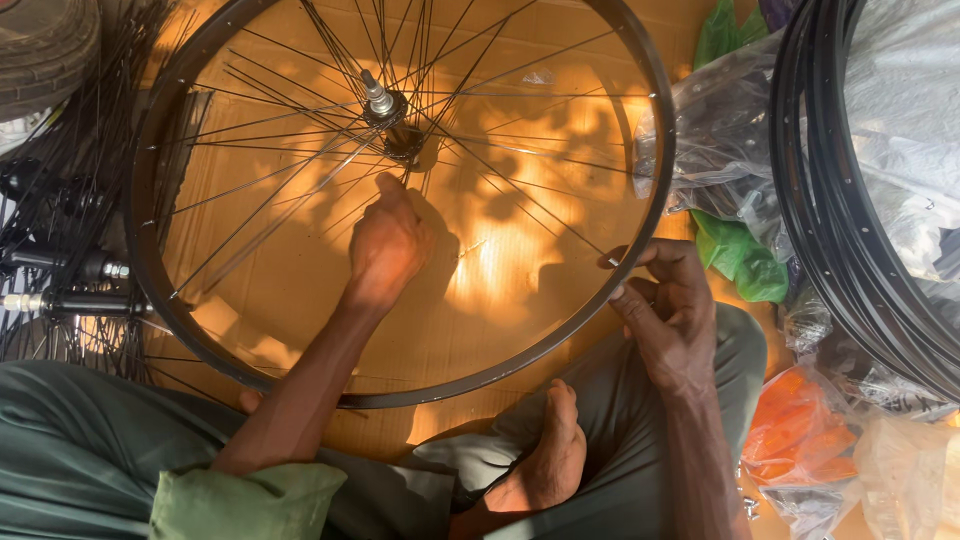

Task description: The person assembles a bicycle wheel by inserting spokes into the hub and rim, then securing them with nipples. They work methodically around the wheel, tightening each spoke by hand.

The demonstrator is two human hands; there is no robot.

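Note:
A black bicycle wheel rim (pixel 150 270) lies flat over brown cardboard (pixel 500 290), with thin spokes running to a metal hub (pixel 392 118) near the top centre. My left hand (pixel 385 245) reaches inside the rim, fingers closed on a spoke just below the hub. My right hand (pixel 668 300) rests at the rim's lower right edge, pinching the outer end of a spoke (pixel 560 220) where it meets the rim. My bare foot (pixel 548 455) and green trouser legs sit under the wheel's near side.
Stacked black rims (pixel 830 210) stand at the right with clear and green plastic bags (pixel 735 250) beside them. Orange-filled bags (pixel 800 430) lie bottom right. Loose spokes and hubs with axles (pixel 60 290) pile at the left, a tyre (pixel 40 50) top left.

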